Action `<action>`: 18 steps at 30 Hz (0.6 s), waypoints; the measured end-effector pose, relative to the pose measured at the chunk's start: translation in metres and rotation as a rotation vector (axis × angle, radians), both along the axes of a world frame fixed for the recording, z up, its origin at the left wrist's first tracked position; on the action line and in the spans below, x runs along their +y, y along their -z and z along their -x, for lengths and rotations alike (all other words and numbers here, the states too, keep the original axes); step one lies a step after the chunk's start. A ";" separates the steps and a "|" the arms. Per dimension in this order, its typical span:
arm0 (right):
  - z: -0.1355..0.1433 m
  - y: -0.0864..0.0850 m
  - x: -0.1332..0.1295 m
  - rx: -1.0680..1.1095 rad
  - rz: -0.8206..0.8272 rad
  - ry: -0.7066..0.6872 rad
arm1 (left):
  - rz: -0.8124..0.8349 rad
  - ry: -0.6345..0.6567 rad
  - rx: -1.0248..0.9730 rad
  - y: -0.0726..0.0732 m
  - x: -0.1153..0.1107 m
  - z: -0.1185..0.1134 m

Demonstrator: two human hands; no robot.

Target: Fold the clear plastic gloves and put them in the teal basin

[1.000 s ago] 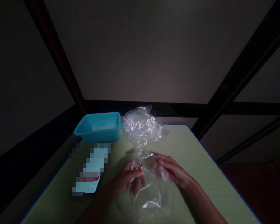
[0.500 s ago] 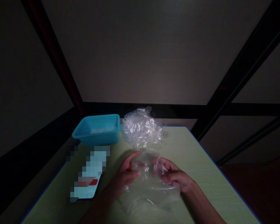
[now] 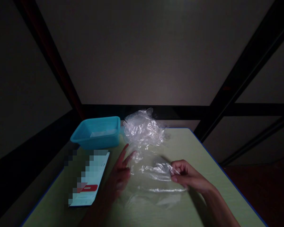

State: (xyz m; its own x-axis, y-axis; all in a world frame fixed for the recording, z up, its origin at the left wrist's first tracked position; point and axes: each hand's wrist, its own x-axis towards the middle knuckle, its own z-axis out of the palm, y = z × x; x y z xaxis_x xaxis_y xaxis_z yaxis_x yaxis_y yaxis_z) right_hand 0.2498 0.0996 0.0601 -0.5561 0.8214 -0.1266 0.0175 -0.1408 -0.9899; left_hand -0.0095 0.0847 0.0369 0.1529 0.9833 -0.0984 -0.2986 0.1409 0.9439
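A clear plastic bag (image 3: pixel 153 179) lies spread low over the table, its surface wrinkled and shiny. My right hand (image 3: pixel 188 175) pinches its right edge between thumb and bent fingers. At the bag's left edge is my left hand (image 3: pixel 120 173), with its fingers stretched out and apart; part of that hand is dark and slightly blurred. Just beyond the bag sits a crumpled heap of clear plastic bags (image 3: pixel 144 127).
The pale green table (image 3: pixel 194 157) has a blue edge. A blue plastic basin (image 3: pixel 97 143) stands at the back left, with something pale inside. Nearer lies a phone (image 3: pixel 94 176) with a lit, partly pixelated screen. A wall (image 3: pixel 144 63) rises behind the table.
My right hand has moved right, drawing the bag's edge outward. My left hand has shifted left and its fingers have straightened. The bag is now flatter and more spread out.
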 end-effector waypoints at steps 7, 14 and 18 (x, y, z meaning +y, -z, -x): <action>-0.015 0.002 -0.001 -0.190 0.038 -0.330 | 0.051 0.050 -0.157 0.000 0.005 -0.003; 0.009 0.012 0.002 0.094 -0.054 -0.141 | 0.119 0.207 -0.047 0.003 -0.003 -0.012; 0.014 0.012 -0.003 0.139 0.015 -0.106 | 0.176 0.269 -0.069 0.005 -0.005 -0.015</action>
State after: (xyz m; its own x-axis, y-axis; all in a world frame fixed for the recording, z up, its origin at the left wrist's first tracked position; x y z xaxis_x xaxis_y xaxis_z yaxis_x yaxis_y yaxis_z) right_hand 0.2360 0.0970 0.0485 -0.6526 0.7557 -0.0545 -0.1034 -0.1601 -0.9817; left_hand 0.0052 0.0801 0.0323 0.4173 0.8754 -0.2441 -0.2907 0.3831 0.8768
